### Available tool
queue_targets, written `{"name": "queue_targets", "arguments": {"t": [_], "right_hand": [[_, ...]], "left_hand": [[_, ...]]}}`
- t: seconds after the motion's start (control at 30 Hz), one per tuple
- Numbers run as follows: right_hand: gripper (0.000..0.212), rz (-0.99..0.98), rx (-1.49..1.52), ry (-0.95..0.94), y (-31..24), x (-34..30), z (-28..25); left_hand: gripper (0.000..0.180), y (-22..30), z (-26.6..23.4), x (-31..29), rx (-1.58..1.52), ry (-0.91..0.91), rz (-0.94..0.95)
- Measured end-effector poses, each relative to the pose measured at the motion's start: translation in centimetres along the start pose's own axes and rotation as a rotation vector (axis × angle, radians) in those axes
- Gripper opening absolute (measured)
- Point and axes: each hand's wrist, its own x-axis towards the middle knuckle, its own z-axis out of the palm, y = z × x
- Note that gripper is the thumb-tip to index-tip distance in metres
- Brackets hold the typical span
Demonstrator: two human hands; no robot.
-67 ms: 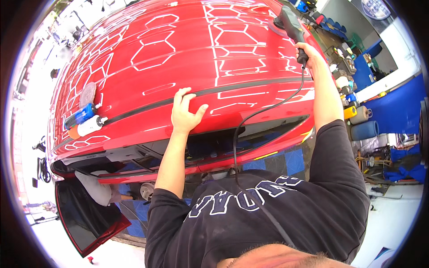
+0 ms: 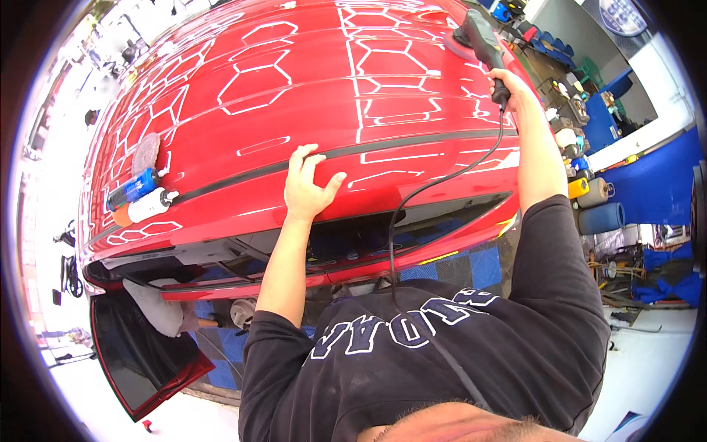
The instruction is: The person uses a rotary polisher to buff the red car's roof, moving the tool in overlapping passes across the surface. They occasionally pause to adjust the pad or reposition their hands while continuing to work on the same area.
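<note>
I'm in a black long-sleeved sweatshirt, both sleeves pushed up above the elbows, forearms bare. White block lettering with a thin outline runs across the chest in 1 arched row. A thin dark strap crosses the front diagonally. My left hand (image 2: 309, 188) and right hand (image 2: 509, 82) are bare: no gloves, rings or watch visible.

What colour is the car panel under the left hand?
Glossy red car panel with white hexagon reflections, left hand flat on it. Head view shows it best.
</note>
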Motion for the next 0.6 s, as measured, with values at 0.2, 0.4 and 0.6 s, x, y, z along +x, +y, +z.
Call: {"name": "queue_targets", "arguments": {"t": [0.2, 0.4, 0.6], "right_hand": [[0.015, -0.066, -0.031, 0.015, -1.8, 4.9, 0.4], [0.009, -0.084, -0.028, 0.024, -2.0, 5.9, 2.2], [0.01, -0.083, -0.037, 0.046, -2.8, 4.2, 0.9]], "left_hand": [[0.054, 0.8, 0.3, 0.3, -0.005, 0.004, -0.004], [0.048, 1.0, 0.4, 1.4, -0.027, -0.002, -0.008], [0.048, 0.8, 0.7, 1.5, -0.031, 0.022, 0.018]]}}
